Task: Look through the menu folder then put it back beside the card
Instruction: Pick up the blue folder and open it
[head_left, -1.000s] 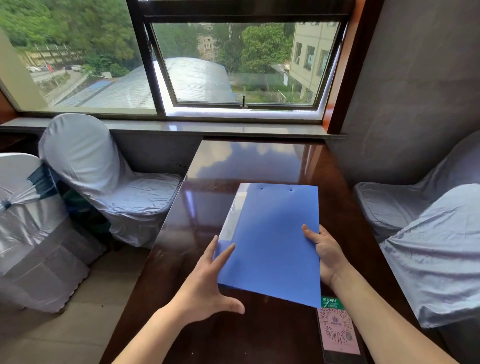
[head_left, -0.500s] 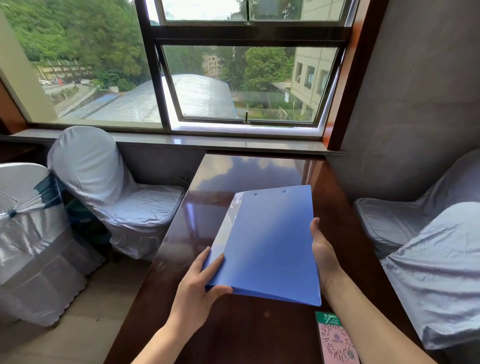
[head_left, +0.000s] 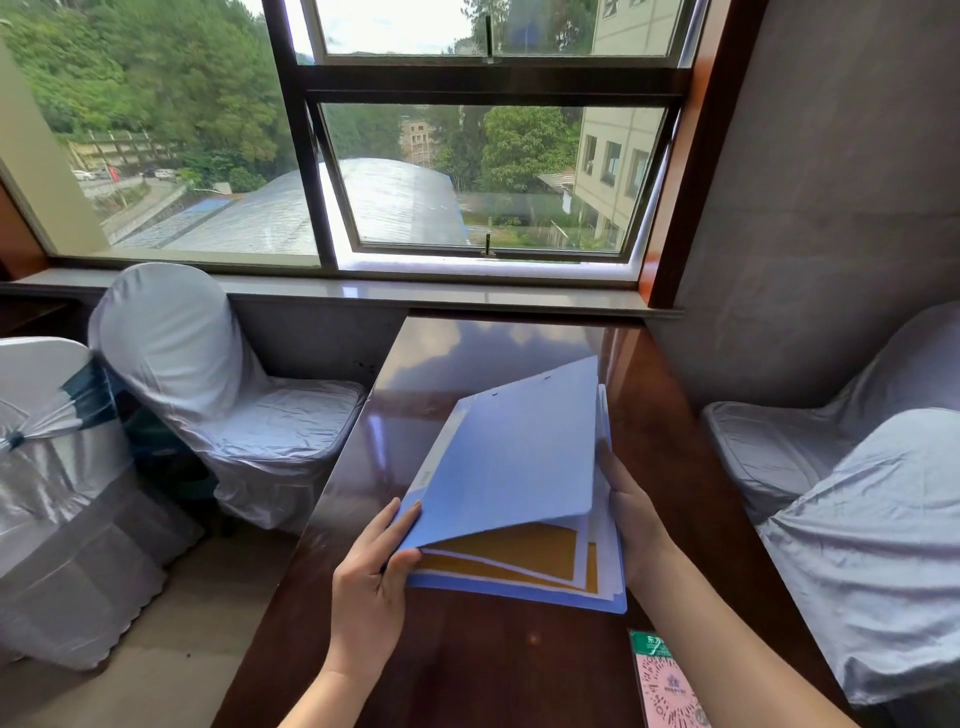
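Note:
The blue menu folder (head_left: 511, 467) is held above the dark wooden table (head_left: 457, 660), its front cover lifted partway so orange-and-white pages show beneath. My left hand (head_left: 371, 577) grips the folder's near left corner at the spine. My right hand (head_left: 631, 512) holds the right edge, thumb under the raised cover. A pink and green card (head_left: 662, 680) with a round code lies flat on the table at the near right, partly cut off by the frame.
Grey-covered chairs stand on both sides: two on the left (head_left: 208, 395) and two on the right (head_left: 857, 525). The table runs up to a window sill (head_left: 415, 296) under a large window. A grey wall closes the right side.
The closed folder was lifted off the table and tilted. Its front cover has now swung up on the right side, exposing the pages. Both hands shifted to grip the edges.

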